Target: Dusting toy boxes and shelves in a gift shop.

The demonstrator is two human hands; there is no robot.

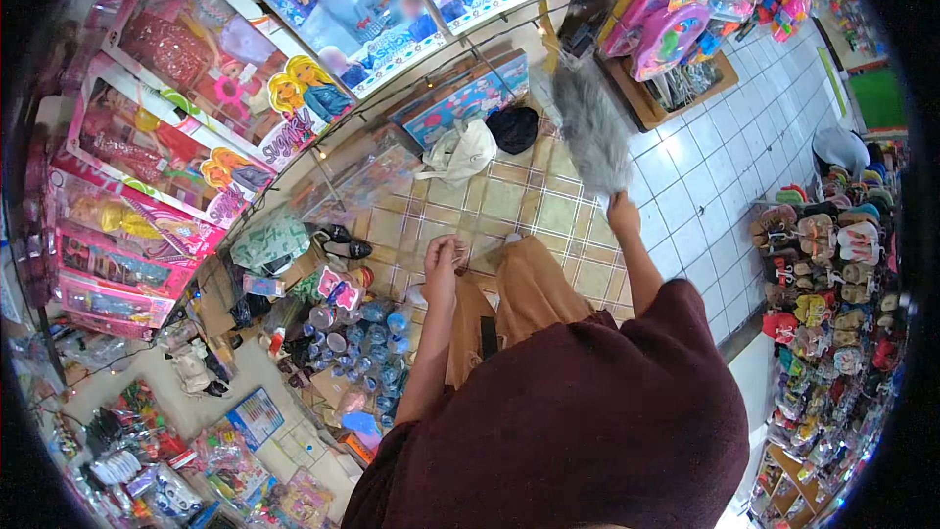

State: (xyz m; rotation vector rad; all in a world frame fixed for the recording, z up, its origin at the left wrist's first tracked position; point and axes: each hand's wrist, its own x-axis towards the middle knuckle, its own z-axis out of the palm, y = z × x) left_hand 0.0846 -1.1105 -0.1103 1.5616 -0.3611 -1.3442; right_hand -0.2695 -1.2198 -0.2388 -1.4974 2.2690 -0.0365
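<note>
My right hand [624, 213] grips the handle end of a grey fluffy duster [591, 128]. The duster reaches forward from my fist, over the border between the patterned floor and the white tiles. Its far tip comes close to a dark cabinet at the front. In front of my left thigh hangs my left hand [443, 256], its fingers loosely bent; whether they meet is unclear, and I see no object in them. Beyond it, a white cloth bag [461, 153] lies on the floor beside a black rounded bundle [512, 129].
Boxed dolls [198, 51] line a shelf at front left. Black shoes [345, 242] and plastic bottles [367, 338] crowd the floor on my left. An open cardboard box [679, 92] stands front right, below hanging toys [668, 33]. Racks of sandals [830, 257] fill the right side.
</note>
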